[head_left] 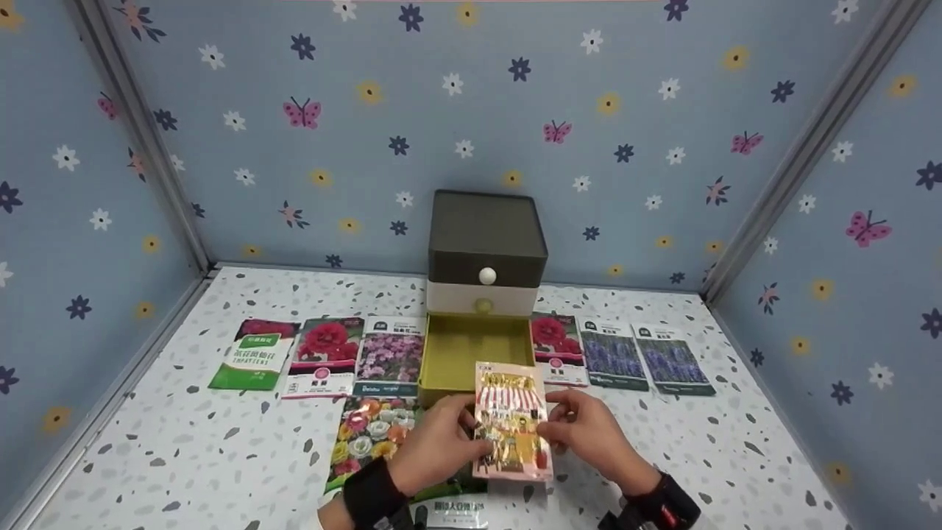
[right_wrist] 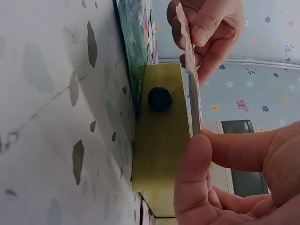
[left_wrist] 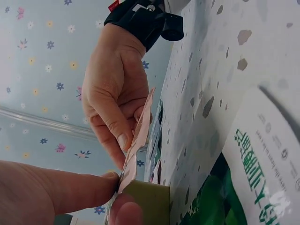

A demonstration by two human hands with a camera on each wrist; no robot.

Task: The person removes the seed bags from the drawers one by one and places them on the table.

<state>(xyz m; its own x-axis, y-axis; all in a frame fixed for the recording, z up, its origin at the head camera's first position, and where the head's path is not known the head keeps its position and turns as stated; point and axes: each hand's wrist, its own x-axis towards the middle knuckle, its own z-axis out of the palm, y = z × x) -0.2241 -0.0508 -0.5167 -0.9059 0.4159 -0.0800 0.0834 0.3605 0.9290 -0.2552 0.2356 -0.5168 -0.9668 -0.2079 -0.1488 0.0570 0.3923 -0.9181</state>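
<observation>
A pink seed packet with a striped awning picture is held between both hands, in front of the pulled-out olive-green drawer. My left hand pinches its left edge with thumb and fingers. My right hand pinches the opposite edge. In the left wrist view the packet shows edge-on, raised off the tabletop. From the right wrist view, the drawer's front with a dark round knob lies just beyond the packet. Under my left forearm is a large packet with colourful flowers.
The drawer unit stands against the flowered back wall. Left of the drawer lie an impatiens packet, a red-flower packet and a pink-flower packet. On the right are another red-flower packet and two purple-flower packets.
</observation>
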